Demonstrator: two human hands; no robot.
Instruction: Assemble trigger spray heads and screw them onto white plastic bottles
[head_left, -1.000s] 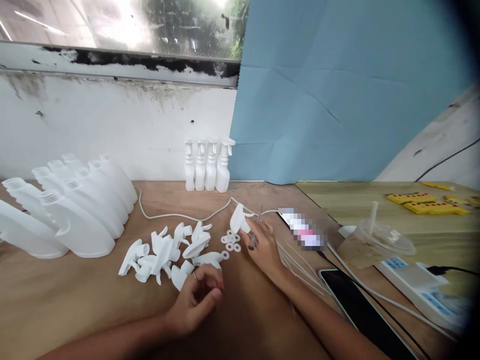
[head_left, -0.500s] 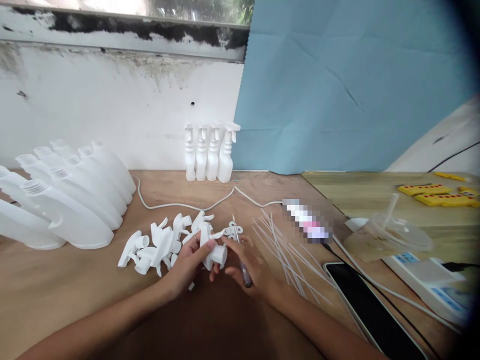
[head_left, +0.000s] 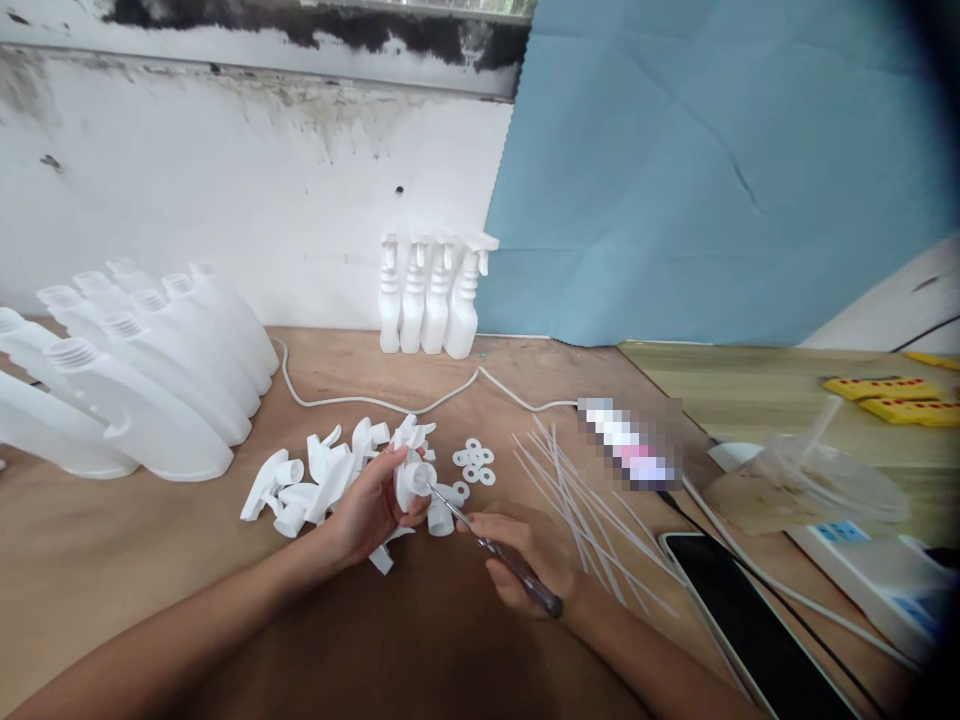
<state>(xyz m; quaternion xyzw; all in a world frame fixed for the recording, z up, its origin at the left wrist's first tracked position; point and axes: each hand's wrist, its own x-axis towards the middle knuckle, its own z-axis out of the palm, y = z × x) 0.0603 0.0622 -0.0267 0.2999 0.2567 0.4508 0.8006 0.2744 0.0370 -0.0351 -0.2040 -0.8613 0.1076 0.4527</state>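
While left hand (head_left: 369,508) grips spray head (head_left: 406,484), collar (head_left: 425,477) rightward, right hand (head_left: 531,548) clasps thin tool (head_left: 534,586), slanting up-left

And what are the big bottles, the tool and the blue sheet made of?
Bottles: probably plastic, smooth and milky, with moulded threads at the necks.
Tool: the shaft seems shiny metal, for it gleams; the glossy dark handle may be plastic.
Sheet: perhaps cloth, dull, with creases and a zigzag edge.
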